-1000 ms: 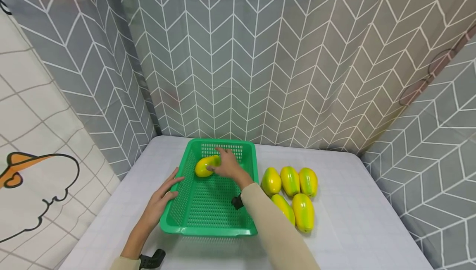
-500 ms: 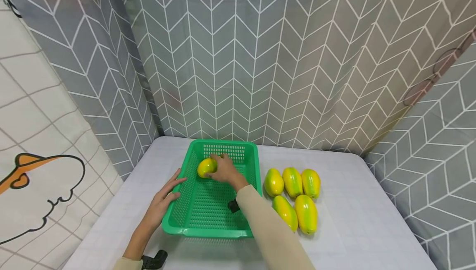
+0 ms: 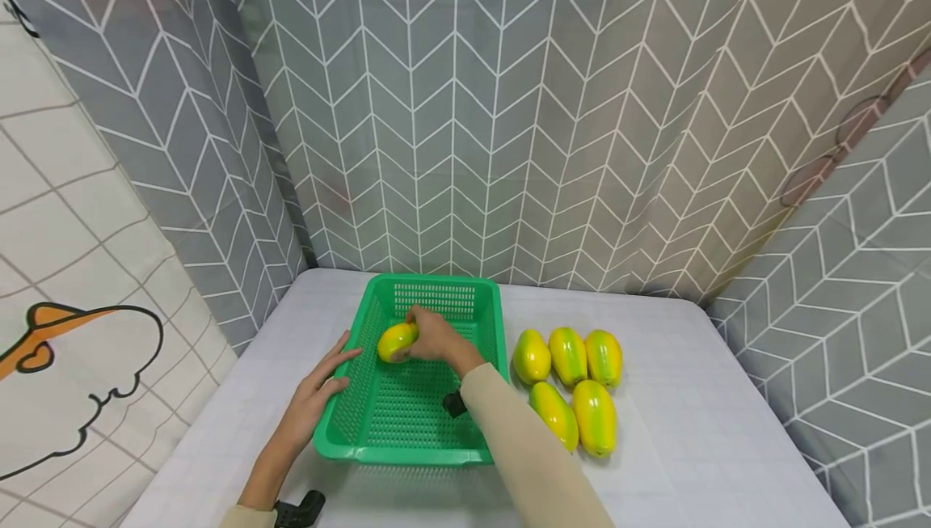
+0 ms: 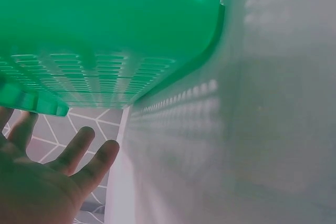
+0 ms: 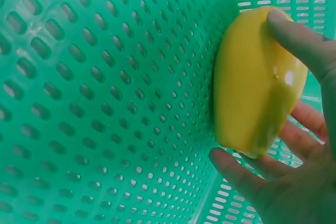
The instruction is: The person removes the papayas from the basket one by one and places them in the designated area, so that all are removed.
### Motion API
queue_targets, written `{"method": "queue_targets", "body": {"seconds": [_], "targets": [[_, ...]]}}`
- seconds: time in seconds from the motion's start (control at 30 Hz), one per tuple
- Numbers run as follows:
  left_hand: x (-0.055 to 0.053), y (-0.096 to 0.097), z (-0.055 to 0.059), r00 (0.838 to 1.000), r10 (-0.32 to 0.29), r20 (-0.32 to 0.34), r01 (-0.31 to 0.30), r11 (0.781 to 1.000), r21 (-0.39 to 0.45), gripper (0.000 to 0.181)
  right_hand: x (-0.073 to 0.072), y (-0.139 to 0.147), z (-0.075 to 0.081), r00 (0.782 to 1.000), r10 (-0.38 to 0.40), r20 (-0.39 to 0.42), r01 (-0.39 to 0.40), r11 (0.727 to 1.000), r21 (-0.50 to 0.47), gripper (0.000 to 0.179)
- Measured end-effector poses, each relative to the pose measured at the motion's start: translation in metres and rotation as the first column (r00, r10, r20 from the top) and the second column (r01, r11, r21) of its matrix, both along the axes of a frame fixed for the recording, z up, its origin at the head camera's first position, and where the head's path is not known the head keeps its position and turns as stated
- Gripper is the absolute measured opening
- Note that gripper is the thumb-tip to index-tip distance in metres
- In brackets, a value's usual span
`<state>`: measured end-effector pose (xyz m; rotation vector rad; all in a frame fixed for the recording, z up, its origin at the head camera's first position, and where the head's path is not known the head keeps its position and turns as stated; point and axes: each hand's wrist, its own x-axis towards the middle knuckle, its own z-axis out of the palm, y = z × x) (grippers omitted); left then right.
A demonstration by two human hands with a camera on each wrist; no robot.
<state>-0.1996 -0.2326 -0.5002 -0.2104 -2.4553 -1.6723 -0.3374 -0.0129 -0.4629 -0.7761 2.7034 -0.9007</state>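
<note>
In the head view a green plastic basket (image 3: 407,455) with perforated walls stands on the table. My right hand (image 3: 436,340) reaches inside it and holds a yellow-and-green papaya (image 3: 393,343) near the left wall. From the right wrist, the papaya (image 5: 252,82) lies against the perforated floor, thumb on one side and fingers around its other side and end. My left hand (image 3: 313,395) rests at the basket's left rim with fingers extended. Seen from the left wrist, that hand (image 4: 47,182) has its fingers spread beside the rim.
Right of the basket lie several more papayas (image 3: 596,418) in two loose rows on the white tablecloth (image 3: 698,415). Grey patterned curtains (image 3: 465,107) hang behind the table and at its sides.
The papaya in the basket has shifted slightly toward the near side and left, with my right hand moving along and closing around it. My left hand stays at the rim.
</note>
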Motion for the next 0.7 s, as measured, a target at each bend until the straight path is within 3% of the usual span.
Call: {"method": "queue_targets", "body": {"seconds": [0.3,0.7], "targets": [[0.0002,-0.0004,0.0005,1.000,-0.004,0.002,0.004,1.000,-0.001,0.044,0.0042,0.0002,0.0026,0.993,0.118,-0.003,-0.118,0.990,0.082,0.075],[-0.0003,-0.0009,-0.0001,1.000,-0.003,0.000,0.003,1.000,-0.005,0.044,0.0093,0.0012,0.0073,0.993,0.114,-0.018,-0.111,0.988,0.106,0.065]]}}
